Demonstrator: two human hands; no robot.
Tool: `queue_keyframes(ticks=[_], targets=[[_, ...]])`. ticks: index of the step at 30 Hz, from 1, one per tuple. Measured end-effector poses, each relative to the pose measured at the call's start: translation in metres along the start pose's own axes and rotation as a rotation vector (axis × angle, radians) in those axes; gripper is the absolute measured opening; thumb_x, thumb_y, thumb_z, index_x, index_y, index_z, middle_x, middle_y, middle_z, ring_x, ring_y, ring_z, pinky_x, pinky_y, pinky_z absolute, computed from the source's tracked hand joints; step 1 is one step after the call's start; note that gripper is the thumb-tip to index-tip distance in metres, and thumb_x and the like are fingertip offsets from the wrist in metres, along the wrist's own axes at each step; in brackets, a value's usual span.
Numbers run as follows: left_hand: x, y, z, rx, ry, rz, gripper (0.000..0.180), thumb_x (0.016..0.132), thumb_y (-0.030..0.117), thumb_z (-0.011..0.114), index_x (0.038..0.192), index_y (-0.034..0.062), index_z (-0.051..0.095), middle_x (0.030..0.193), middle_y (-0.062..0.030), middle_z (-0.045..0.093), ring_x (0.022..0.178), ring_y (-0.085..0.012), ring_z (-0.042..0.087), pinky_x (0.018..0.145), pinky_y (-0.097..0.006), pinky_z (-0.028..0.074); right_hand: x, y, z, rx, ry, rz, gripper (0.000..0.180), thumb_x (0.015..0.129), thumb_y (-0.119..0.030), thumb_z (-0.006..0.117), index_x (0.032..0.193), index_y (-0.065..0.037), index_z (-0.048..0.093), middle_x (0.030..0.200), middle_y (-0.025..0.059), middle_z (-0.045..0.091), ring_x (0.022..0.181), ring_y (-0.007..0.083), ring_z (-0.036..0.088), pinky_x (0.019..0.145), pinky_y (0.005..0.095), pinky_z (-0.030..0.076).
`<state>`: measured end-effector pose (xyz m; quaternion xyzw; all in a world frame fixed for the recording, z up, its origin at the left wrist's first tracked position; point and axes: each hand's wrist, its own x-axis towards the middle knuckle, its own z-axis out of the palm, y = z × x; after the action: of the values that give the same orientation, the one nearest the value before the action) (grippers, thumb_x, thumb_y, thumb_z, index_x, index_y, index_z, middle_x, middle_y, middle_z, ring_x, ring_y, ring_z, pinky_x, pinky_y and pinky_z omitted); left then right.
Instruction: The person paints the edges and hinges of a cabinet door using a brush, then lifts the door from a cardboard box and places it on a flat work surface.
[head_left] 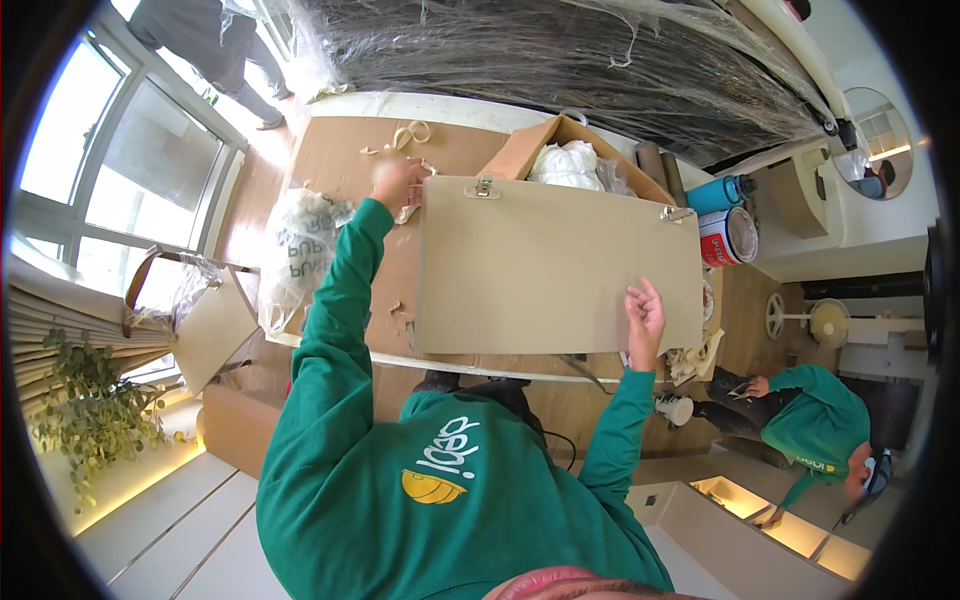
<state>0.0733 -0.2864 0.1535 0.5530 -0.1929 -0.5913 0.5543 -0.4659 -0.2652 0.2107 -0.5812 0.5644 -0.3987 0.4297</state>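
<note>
A flat beige cabinet door panel (560, 270) lies in front of me, with a metal hinge (484, 188) near its far left corner and another hinge (677, 213) near its far right corner. At the far left corner, my left hand (398, 182) is closed; pale scraps show around its fingers, but what it grips is unclear. My right hand (645, 312) is over the panel's near right part, fingers stretched and slightly bent, holding nothing visible. Curled tan strips (410, 134) rest beyond my left hand.
Cardboard (340, 150) covers the table. Behind the panel stands an open box (520, 150) with white plastic inside. A blue bottle (715, 195) and a paint can (730, 238) are at right; a plastic bag (300, 250) lies left. A co-worker (820, 420) crouches at right.
</note>
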Motion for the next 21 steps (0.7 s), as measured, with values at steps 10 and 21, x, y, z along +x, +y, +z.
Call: queue_keyframes(ticks=[10, 21], targets=[[0.024, -0.026, -0.011, 0.014, -0.016, 0.101, 0.063, 0.091, 0.018, 0.071, 0.148, 0.0, 0.052, 0.081, -0.0025, 0.06, 0.054, -0.0121, 0.052, 0.048, -0.03, 0.04, 0.0, 0.005, 0.0, 0.033, -0.002, -0.015, 0.061, 0.098, -0.022, 0.076, 0.151, -0.001, 0.054, 0.122, 0.0068, 0.07, 0.101, 0.0082, 0.057, 0.091, 0.0255, 0.047], [-0.094, -0.077, 0.006, -0.207, -0.21, -0.029, 0.059, 0.095, 0.018, 0.068, 0.147, -0.0021, 0.049, 0.138, -0.0143, 0.063, 0.127, -0.0275, 0.063, 0.105, -0.041, 0.053, 0.07, 0.05, -0.094, -0.354, 0.401, -0.238, 0.073, 0.092, -0.026, 0.082, 0.152, -0.001, 0.049, 0.138, 0.0205, 0.063, 0.128, 0.0325, 0.06, 0.108, 0.0461, 0.049]])
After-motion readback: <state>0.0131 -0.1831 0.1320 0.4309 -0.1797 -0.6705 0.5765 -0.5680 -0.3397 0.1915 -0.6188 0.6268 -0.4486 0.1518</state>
